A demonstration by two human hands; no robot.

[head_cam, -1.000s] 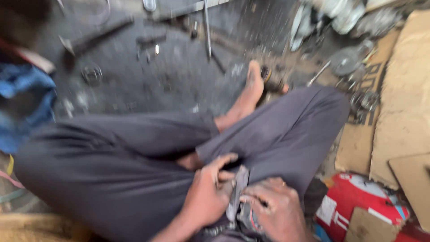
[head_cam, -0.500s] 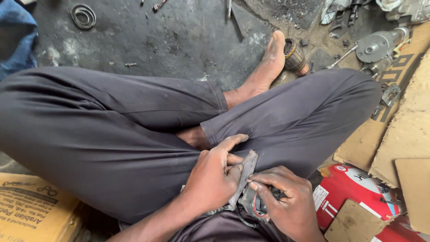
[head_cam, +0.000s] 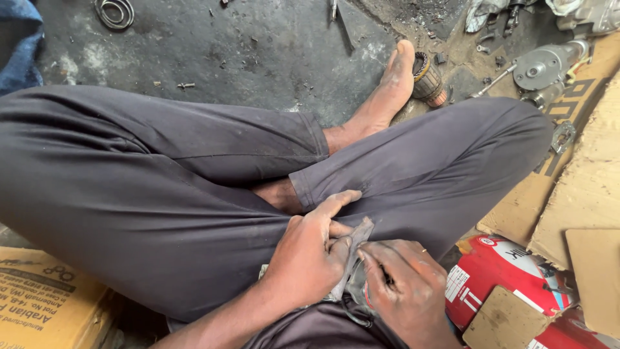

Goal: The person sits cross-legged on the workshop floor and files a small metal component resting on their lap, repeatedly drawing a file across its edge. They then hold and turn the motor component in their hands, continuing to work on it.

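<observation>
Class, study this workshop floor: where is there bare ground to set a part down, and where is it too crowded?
Bare: the dark concrete floor between the coiled wire ring and the bare foot, only a small screw there. Crowded: the far right corner, with the copper-wound armature, grey metal motor housing and brown cardboard sheets.

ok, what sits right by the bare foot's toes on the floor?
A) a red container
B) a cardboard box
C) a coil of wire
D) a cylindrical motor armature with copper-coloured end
D: the cylindrical armature lies on the dark floor right against the toes of the bare foot.
</observation>
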